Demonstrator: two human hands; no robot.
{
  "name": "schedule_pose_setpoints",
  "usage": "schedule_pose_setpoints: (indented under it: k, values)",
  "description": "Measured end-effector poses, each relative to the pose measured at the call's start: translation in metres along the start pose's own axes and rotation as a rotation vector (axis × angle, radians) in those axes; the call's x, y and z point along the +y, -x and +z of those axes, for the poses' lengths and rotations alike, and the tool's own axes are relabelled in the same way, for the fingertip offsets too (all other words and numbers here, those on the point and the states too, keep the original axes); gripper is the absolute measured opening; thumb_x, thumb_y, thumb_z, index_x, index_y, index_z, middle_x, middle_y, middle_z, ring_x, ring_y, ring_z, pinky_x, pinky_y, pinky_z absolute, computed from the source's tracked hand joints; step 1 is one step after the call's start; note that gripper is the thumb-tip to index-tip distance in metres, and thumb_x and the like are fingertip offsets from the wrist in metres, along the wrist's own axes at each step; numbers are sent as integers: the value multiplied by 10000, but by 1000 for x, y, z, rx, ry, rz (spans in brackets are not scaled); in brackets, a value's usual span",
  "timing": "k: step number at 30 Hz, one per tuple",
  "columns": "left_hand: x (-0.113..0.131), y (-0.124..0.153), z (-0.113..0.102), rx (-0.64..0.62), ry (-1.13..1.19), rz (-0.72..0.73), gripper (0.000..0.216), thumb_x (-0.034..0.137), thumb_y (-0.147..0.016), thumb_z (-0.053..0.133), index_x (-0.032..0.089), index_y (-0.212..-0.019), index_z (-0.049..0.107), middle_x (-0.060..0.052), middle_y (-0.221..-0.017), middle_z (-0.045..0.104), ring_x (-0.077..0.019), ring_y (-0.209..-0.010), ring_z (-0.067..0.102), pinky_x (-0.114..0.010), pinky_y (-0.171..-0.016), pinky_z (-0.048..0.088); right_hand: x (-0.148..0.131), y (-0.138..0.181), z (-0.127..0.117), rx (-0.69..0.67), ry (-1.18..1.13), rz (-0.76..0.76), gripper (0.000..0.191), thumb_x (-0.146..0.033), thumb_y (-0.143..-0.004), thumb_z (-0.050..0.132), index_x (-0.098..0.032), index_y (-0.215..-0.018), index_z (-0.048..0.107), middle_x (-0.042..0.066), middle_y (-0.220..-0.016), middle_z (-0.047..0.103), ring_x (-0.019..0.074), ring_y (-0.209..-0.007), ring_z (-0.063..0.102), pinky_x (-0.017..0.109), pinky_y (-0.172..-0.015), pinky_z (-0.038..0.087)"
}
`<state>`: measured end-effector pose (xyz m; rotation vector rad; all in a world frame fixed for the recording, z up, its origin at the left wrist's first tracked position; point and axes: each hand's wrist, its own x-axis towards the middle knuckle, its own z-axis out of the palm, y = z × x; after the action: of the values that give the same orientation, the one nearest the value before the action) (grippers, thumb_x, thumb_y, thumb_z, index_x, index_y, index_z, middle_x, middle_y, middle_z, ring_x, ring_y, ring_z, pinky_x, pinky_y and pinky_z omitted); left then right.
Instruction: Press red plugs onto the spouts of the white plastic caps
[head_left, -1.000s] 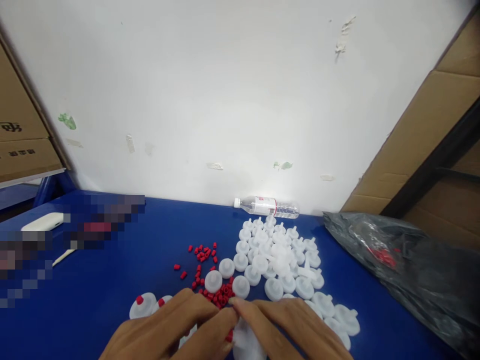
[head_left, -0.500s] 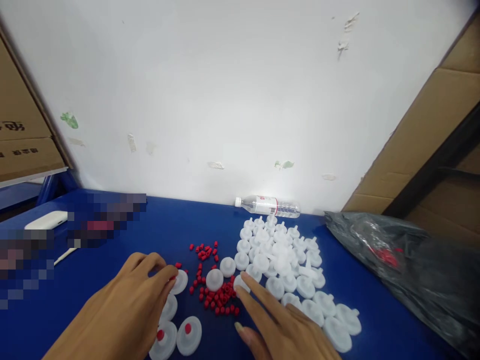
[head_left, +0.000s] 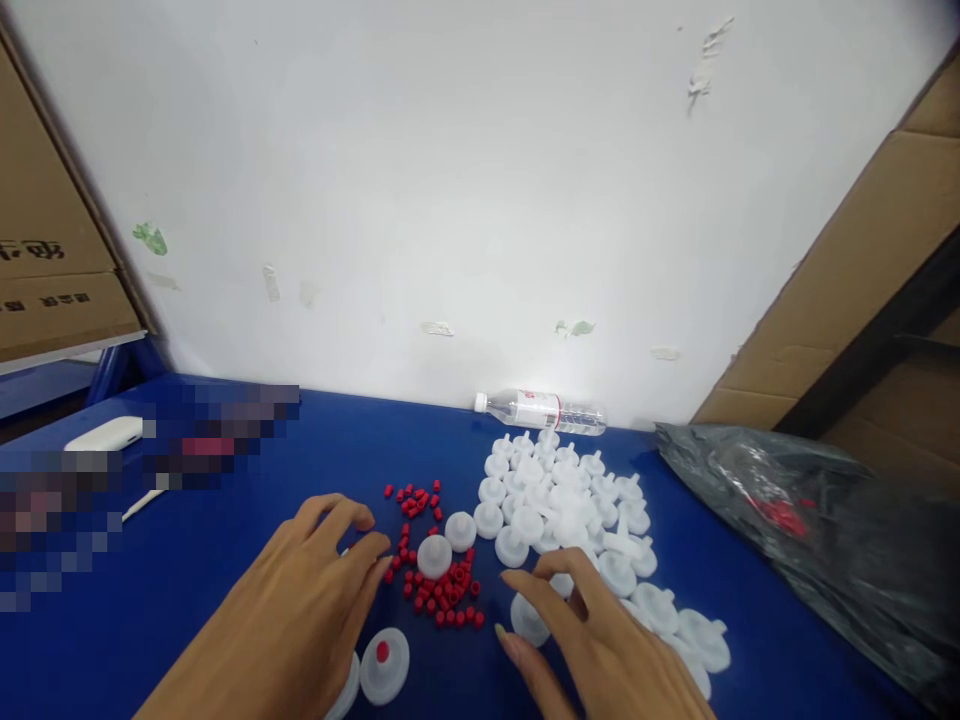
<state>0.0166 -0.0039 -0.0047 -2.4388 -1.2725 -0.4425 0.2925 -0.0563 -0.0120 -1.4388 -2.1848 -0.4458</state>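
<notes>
My left hand (head_left: 300, 590) reaches over the table with bent fingers apart, thumb and fingertips beside the small red caps (head_left: 450, 590). Nothing shows between those fingers; a sliver of white peeks out behind them. Below it lies a round white plastic disc (head_left: 390, 680) with a red cap on its stem, and part of another disc. My right hand (head_left: 607, 640) has thumb and index finger around the edges of a white disc (head_left: 529, 620); how firmly it is gripped is hard to see. Two white discs (head_left: 434, 557) lie among or beside the caps.
A heap of stemmed white discs (head_left: 555, 490) spreads along the right. Behind it a clear plastic bottle (head_left: 536, 410) lies against the white wall (head_left: 450, 180). A dark plastic bag (head_left: 750, 480) rests at the right. Cardboard (head_left: 840, 260) stands beyond it.
My left hand has moved right, off a white disc at its fingertips, to the red caps. My right hand has shifted right, and the disc by its fingertips has moved right and nearer.
</notes>
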Motion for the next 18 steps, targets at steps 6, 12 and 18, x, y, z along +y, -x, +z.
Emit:
schedule_pose_setpoints:
  k: [6, 12, 18]
  values:
    - [8, -7, 1, -162, 90, 1, 342, -5, -777, 602, 243, -932, 780, -61, -1136, 762, -314, -1118, 645, -460, -964, 545, 9, 5, 4, -97, -25, -31, 230, -267, -986, 572, -259, -1169, 711, 41, -1081, 766, 166, -714, 795, 197, -491, 616]
    - [13, -10, 0, -217, 113, -71, 377, -49, -822, 551, 257, -863, 766, -46, -1029, 776, -314, -1035, 671, -430, -822, 544, 9, 7, 4, -4, -8, -44, 236, -347, -1019, 576, -260, -1167, 737, 37, -1019, 782, 151, -658, 775, 161, -448, 566]
    - [13, -5, -1, -89, 28, -86, 436, -68, -844, 453, 247, -855, 754, -50, -977, 777, -363, -1090, 675, -556, -914, 473, -1, -3, -5, 96, -113, 31, 313, -379, -1093, 470, -265, -1224, 730, 39, -1042, 774, 131, -713, 791, 144, -540, 602]
